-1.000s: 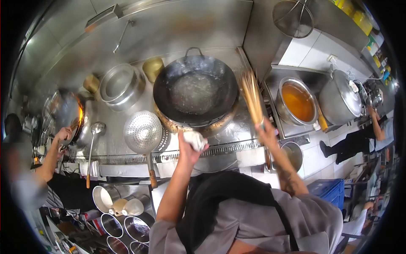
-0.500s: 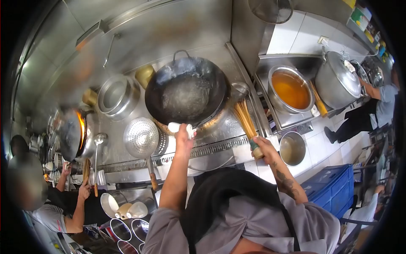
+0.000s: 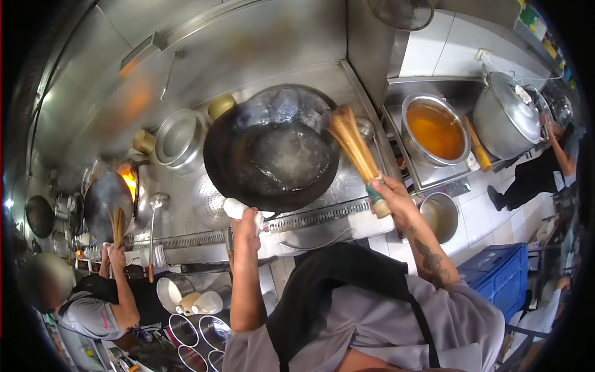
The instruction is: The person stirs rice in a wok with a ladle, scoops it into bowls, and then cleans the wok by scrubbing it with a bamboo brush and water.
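Note:
A large dark wok (image 3: 273, 149) with some water in it is tipped toward me over the stove. My left hand (image 3: 249, 222) is closed round a white cloth (image 3: 235, 208) at the wok's near left rim. In my right hand (image 3: 395, 197) is a bamboo brush (image 3: 354, 144), gripped by its green-wrapped handle, bristles up beside the wok's right rim. A perforated skimmer (image 3: 209, 201) lies partly hidden under the wok's left side. Behind the brush, a ladle (image 3: 365, 128) is partly visible.
Right of the stove stand a pot of orange liquid (image 3: 437, 131), a lidded pot (image 3: 507, 118) and a blue crate (image 3: 496, 279). At left, a co-worker (image 3: 102, 307) holds another brush by a second wok (image 3: 108, 201). Metal bowls (image 3: 180, 139) sit on the stove.
The wok has shifted left and toward me, tilting, with my left hand moving left. My right hand has raised the brush toward the wok's rim. The co-worker's wok and brush have also moved.

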The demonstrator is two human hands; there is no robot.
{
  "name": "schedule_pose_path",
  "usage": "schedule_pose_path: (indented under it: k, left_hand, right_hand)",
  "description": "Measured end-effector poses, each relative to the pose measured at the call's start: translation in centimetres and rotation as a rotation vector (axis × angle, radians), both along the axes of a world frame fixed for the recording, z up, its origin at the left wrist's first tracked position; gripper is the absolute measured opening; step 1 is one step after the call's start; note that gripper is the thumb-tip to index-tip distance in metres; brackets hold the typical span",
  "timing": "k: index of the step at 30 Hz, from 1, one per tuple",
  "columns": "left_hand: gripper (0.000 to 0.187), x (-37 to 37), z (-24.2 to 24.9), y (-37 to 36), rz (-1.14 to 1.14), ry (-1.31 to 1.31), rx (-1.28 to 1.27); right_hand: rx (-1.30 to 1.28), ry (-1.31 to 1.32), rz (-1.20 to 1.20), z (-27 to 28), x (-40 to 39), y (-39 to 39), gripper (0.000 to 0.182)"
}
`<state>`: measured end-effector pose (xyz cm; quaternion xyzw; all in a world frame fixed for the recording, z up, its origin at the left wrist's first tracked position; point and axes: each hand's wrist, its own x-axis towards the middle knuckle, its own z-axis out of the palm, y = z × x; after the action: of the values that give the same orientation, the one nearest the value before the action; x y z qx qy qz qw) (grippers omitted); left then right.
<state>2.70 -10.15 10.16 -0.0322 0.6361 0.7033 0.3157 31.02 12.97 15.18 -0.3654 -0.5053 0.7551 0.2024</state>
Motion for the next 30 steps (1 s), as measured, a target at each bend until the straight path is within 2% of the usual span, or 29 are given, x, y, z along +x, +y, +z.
schedule_pose_path:
  k: [2, 4, 6, 8, 10, 13, 14, 16, 18, 20, 22, 24, 26, 28, 29, 30]
  left_hand:
    - [0.018, 0.5, 0.8, 0.1, 0.013, 0.020, -0.016]
    - [0.020, 0.8, 1.3, 0.6, 0.012, 0.044, -0.031]
    - [0.027, 1.4, 1.5, 1.3, 0.086, 0.220, -0.022]
    - [0.030, 1.5, 2.1, 1.8, 0.052, 0.204, -0.057]
    - [0.025, 2.5, 4.2, 2.6, 0.094, 0.245, -0.058]
    - [0.023, 3.1, 6.1, 3.5, 0.065, 0.270, -0.094]
    - [0.023, 3.2, 6.8, 3.8, 0.032, 0.270, -0.121]
    - [0.024, 3.3, 7.5, 4.6, 0.038, 0.304, -0.102]
    - [0.025, 3.0, 7.6, 5.4, 0.043, 0.338, -0.081]
    - [0.028, 2.2, 7.2, 6.0, 0.082, 0.476, -0.041]
    - [0.031, 1.8, 7.9, 6.6, 0.063, 0.404, -0.098]
    - [0.018, 1.2, 7.7, 7.4, 0.092, 0.595, -0.046]
    - [0.018, 0.6, 7.6, 7.8, 0.104, 0.596, -0.057]
    - [0.019, 0.2, 7.7, 8.3, 0.045, 0.683, -0.063]
    - [0.023, 0.5, 7.9, 8.8, 0.052, 0.833, -0.036]
    - [0.030, 1.2, 9.1, 9.0, 0.019, 0.802, -0.043]
  right_hand:
    - [0.018, 0.015, 0.046, 0.3, -2.0, -0.5, 0.037]
    - [0.135, 0.003, 0.248, -0.7, -4.2, -0.9, 0.036]
    - [0.206, 0.019, 0.359, -3.6, -6.9, -1.5, 0.036]
    - [0.277, 0.061, 0.470, -5.5, -9.5, -2.4, 0.039]
    - [0.357, -0.062, 0.533, -1.7, -10.8, -3.5, 0.030]
    - [0.631, 0.058, 0.493, -4.5, -14.5, -3.7, 0.038]
    - [0.630, 0.059, 0.490, -4.8, -15.2, -3.7, 0.038]
    - [0.404, 0.013, 0.546, -2.8, -16.4, -3.1, 0.033]
    - [0.284, 0.076, 0.481, -3.0, -18.3, -2.6, 0.026]
    - [0.060, 0.095, 0.536, -1.8, -19.6, -1.1, 0.020]
    - [0.149, 0.033, 0.497, -0.7, -21.1, 0.5, 0.023]
    - [0.213, -0.038, 0.477, 0.6, -22.6, 2.8, 0.033]
    - [0.239, -0.071, 0.425, 2.2, -23.8, 5.0, 0.034]
    - [0.178, -0.064, 0.435, 3.4, -24.4, 7.6, 0.033]
    - [0.178, -0.049, 0.419, 3.6, -24.6, 8.9, 0.036]
    - [0.161, -0.023, 0.423, 4.4, -24.1, 9.9, 0.032]
